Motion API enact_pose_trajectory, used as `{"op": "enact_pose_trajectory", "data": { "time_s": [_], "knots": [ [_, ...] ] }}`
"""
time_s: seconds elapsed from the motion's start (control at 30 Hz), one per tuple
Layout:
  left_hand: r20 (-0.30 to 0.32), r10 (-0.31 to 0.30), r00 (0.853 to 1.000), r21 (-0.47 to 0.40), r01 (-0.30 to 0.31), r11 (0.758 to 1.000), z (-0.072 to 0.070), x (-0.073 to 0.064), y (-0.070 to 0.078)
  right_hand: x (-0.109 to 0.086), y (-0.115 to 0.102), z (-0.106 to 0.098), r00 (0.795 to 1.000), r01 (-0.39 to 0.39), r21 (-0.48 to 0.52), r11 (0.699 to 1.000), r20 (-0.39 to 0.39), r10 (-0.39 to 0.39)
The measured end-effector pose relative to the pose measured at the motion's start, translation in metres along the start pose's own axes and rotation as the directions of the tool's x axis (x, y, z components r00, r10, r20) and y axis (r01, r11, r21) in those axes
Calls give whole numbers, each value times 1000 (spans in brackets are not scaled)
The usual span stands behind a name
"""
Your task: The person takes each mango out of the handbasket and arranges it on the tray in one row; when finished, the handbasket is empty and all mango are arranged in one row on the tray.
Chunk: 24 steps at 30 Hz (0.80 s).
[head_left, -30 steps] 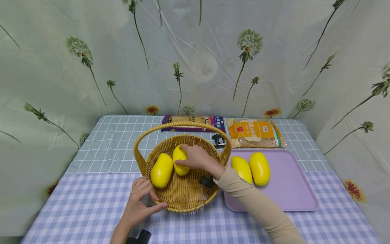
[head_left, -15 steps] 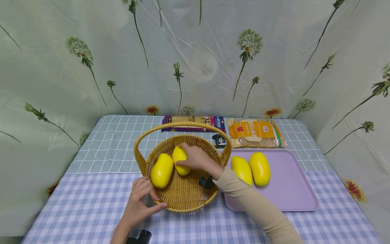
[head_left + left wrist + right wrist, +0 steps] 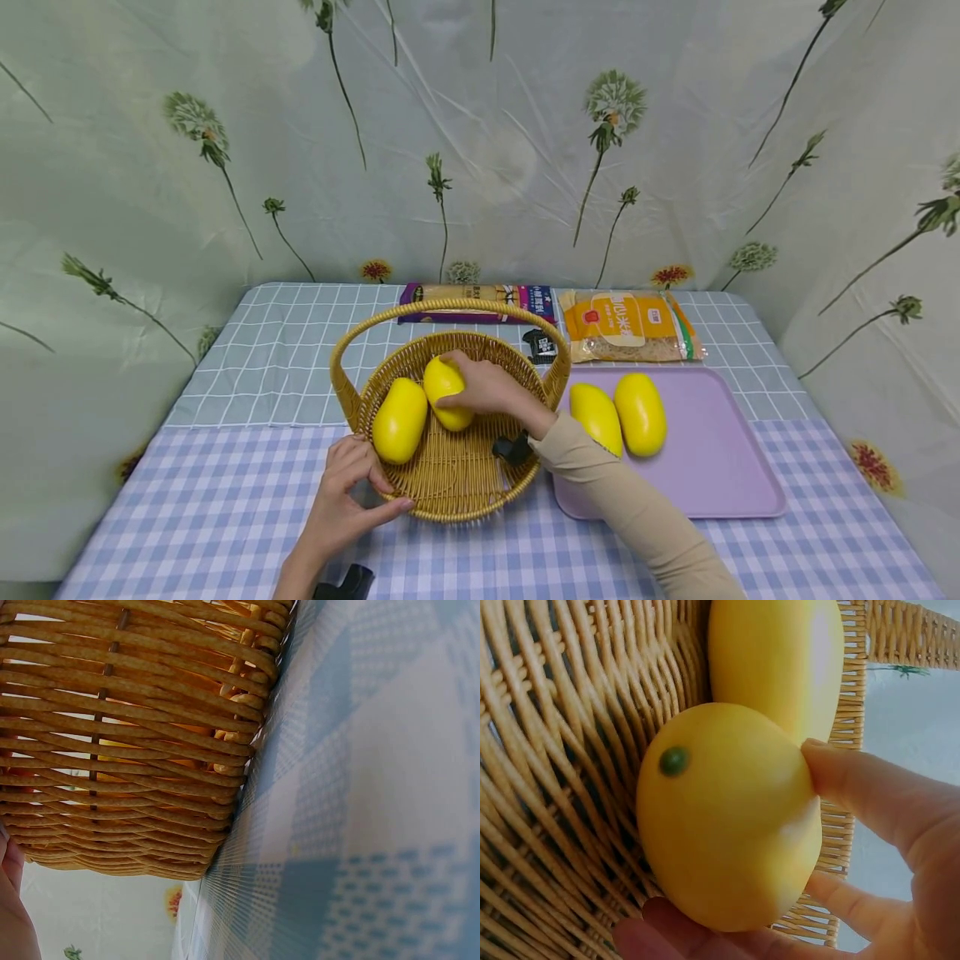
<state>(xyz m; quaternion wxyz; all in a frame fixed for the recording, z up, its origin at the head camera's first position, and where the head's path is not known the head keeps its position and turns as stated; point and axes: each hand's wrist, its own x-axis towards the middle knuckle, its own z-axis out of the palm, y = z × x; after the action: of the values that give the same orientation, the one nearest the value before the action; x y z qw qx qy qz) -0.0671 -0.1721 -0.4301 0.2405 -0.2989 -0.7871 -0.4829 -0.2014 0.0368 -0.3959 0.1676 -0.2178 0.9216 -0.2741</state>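
Observation:
A round wicker basket (image 3: 450, 507) with a tall arched handle stands mid-table. Inside it, at the left, lies one yellow mango (image 3: 399, 421). Beside that one is a second mango (image 3: 727, 817) with a green stem spot, which my right hand (image 3: 487, 387) grips between thumb and fingers. The two mangoes overlap in the right wrist view. My left hand (image 3: 348, 496) holds the basket's near-left rim, with its thumb along the front edge and its fingers bent at the side. Most of the left hand lies outside the left wrist view, where the basket's woven wall fills the upper left.
To the basket's right, a lilac tray (image 3: 720, 450) carries two more mangoes (image 3: 641, 415), one partly behind the right sleeve. At the back lie a purple-ended noodle packet (image 3: 480, 304), an orange grain bag (image 3: 630, 325) and a small black item (image 3: 540, 346). Checked cloths cover the table.
My right hand and the mango in it have shifted very slightly, the mango tilting a little. The left hand stays on the basket rim.

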Motion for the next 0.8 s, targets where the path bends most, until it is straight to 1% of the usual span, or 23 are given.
{"op": "enact_pose_trajectory", "data": {
  "time_s": [0.13,0.3,0.53,0.67,0.8],
  "knots": [
    [2,-1,1000,5,1,1000,0,0,0,-1,2,-1,999,30,-8,1000,13,-30],
    [1,-5,1000,10,5,1000,0,0,1,-4,2,-4,998,59,11,998,33,-59],
    [3,3,1000,7,-3,1000,0,2,0,-10,4,-9,997,54,40,998,57,-57],
    [1,5,1000,5,-5,1000,0,2,0,-13,5,-10,996,56,37,998,68,-58],
    [-4,2,1000,1,-2,1000,0,2,0,-15,4,-11,996,37,26,999,78,-38]
  ]
}}
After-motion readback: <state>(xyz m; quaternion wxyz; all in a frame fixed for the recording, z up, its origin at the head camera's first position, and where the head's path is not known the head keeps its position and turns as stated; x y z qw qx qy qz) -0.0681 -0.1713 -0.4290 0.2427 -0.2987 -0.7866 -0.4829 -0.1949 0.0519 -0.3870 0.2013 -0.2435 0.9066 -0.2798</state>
